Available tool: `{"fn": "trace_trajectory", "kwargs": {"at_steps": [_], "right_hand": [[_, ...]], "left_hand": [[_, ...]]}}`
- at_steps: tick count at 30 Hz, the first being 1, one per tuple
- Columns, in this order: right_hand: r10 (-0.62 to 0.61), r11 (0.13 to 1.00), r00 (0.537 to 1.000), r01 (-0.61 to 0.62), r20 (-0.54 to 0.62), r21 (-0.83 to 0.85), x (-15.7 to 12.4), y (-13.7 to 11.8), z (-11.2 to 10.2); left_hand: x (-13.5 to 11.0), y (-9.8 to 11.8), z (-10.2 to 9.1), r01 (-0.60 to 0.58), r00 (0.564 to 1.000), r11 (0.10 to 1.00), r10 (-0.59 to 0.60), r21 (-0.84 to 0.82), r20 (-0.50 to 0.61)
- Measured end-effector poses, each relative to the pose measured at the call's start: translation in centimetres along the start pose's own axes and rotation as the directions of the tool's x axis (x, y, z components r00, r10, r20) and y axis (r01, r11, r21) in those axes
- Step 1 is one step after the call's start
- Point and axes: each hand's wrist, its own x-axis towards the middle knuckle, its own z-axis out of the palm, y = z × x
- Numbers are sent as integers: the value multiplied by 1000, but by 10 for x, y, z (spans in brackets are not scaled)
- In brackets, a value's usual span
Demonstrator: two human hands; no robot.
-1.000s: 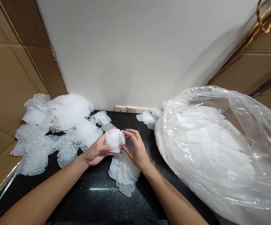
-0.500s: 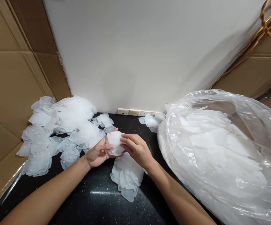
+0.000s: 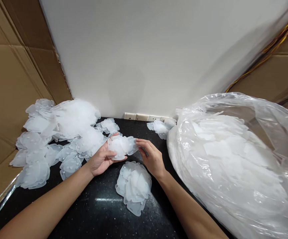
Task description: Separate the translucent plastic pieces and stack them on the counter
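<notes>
My left hand (image 3: 101,159) cups a small stack of translucent white plastic pieces (image 3: 120,146) above the black counter (image 3: 96,212). My right hand (image 3: 151,157) pinches the right edge of the same stack, peeling one piece sideways. Below the hands lies a small heap of the same white pieces (image 3: 134,186) on the counter. Both forearms reach in from the bottom edge.
A big pile of white pieces (image 3: 59,132) covers the counter's left side against cardboard walls (image 3: 11,86). A large clear plastic bag (image 3: 236,159) full of such pieces fills the right. A few more pieces (image 3: 160,127) lie by the white wall's socket strip (image 3: 144,117).
My right hand has shifted to the stack's right edge and drawn a piece out sideways, so the stack looks wider. The heap below now shows fully.
</notes>
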Motion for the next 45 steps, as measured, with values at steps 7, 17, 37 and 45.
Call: {"fn": "trace_trajectory", "kwargs": {"at_steps": [7,17,37,45], "right_hand": [[254,956,966,-258,48,138,-1,-7,0],[698,1,546,-648,464,761,3,-2,8],[369,864,896,-428,246,264,0,-16,7],[690,153,577,-707,437,691,6,-18,5]], "left_hand": [[-2,-1,4,-24,999,1000,24,18,-43],[4,-1,-1,-112,982,993,116,39,-151],[1,-15,7,-115,989,963,133,243,-60],[6,-9,1,-45,986,996,56,72,-156]]}}
